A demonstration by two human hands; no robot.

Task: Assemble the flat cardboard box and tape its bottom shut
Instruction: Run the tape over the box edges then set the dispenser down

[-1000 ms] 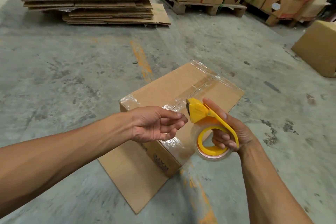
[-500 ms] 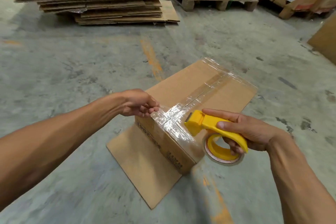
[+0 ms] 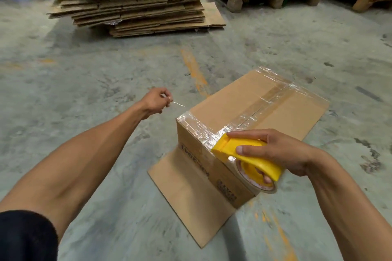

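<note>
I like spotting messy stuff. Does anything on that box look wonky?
Yes. The clear tape on the brown cardboard box looks wrinkled along its near top edge, not smooth. A thin strand stretches from the box's corner to the pinching left hand.

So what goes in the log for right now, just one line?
left hand: pinching tape end | right hand: tape dispenser at box edge | seam: taped

Left hand pinched, right hand gripping
</note>
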